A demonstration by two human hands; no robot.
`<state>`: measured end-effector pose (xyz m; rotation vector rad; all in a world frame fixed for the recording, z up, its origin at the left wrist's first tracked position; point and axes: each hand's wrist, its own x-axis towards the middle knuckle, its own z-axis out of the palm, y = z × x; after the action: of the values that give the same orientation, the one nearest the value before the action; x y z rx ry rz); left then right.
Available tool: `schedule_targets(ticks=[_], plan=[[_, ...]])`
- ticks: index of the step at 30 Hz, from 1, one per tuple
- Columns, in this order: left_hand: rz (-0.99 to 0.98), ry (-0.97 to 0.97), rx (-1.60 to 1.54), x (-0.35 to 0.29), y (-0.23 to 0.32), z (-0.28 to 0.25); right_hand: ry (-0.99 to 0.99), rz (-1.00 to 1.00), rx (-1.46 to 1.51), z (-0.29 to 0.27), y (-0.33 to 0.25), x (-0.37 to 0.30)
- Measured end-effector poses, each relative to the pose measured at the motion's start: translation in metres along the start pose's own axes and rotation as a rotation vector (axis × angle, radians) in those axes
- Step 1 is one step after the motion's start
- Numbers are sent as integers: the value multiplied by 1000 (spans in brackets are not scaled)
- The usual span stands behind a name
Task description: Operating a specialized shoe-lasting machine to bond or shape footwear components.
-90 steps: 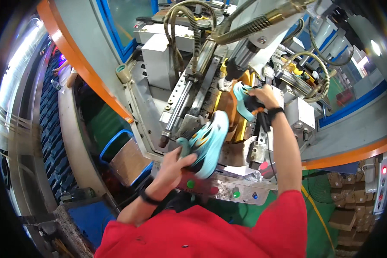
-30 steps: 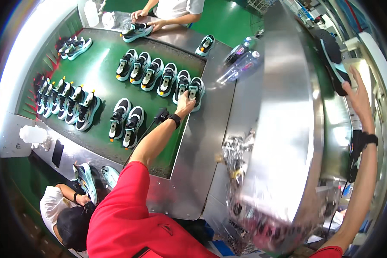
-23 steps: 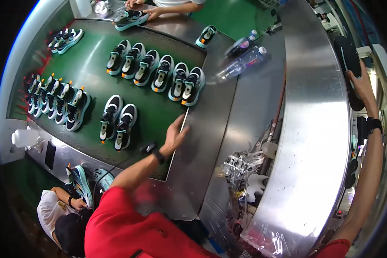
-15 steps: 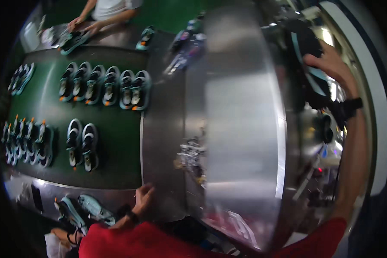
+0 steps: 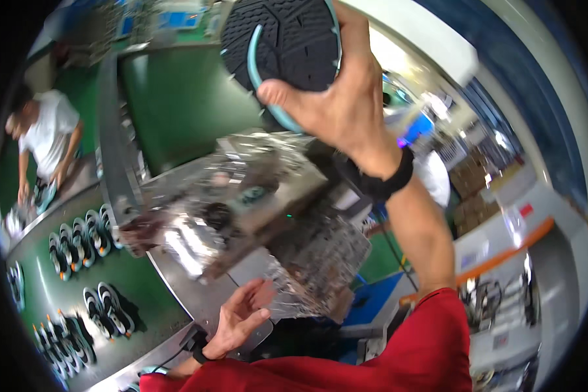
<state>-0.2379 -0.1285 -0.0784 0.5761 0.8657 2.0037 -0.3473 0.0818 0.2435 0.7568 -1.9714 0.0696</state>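
My right hand (image 5: 343, 98) is raised high and grips a shoe (image 5: 284, 42), its black treaded sole with a teal edge turned toward me. My left hand (image 5: 238, 320) hangs low with fingers spread and nothing in it, beside a shiny metal machine housing (image 5: 242, 202). Pairs of black and teal shoes (image 5: 78, 235) stand on the green conveyor belt (image 5: 39, 287) at the left.
A person in a white shirt (image 5: 42, 137) works at the far end of the conveyor. A second green surface (image 5: 183, 104) lies beyond the metal housing. Orange-edged machinery (image 5: 503, 248) and stacked boxes (image 5: 470, 189) are at the right.
The view has swung round. My right hand has lifted the shoe up close to the camera, sole facing me. My left hand left the shoes on the belt and dropped near my body.
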Motion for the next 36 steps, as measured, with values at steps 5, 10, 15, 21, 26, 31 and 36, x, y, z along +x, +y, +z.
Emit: schedule_targets(ticks=[5, 10, 15, 21, 26, 31, 36], plan=[[716, -175, 365, 68, 22, 108, 37, 323, -145, -123, -120, -89], [801, -223, 555, 42, -74, 215, 54, 637, -526, -202, -244, -169], [248, -506, 56, -4, -161, 289, 21, 981, -1004, -307, -375, -246], [-617, -930, 34, -107, -254, 403, 967, 1616, -298, -416, -548, -375], [-971, -1327, 338, -183, -331, 481, 1304, 1590, -877, -451, -677, -432], [-884, -1363, 482, -224, -482, 562, 1397, 1573, -1256, -488, -769, -446], [-242, -1367, 793, -257, -612, 636, 1421, 1632, -1612, -507, -807, -430]])
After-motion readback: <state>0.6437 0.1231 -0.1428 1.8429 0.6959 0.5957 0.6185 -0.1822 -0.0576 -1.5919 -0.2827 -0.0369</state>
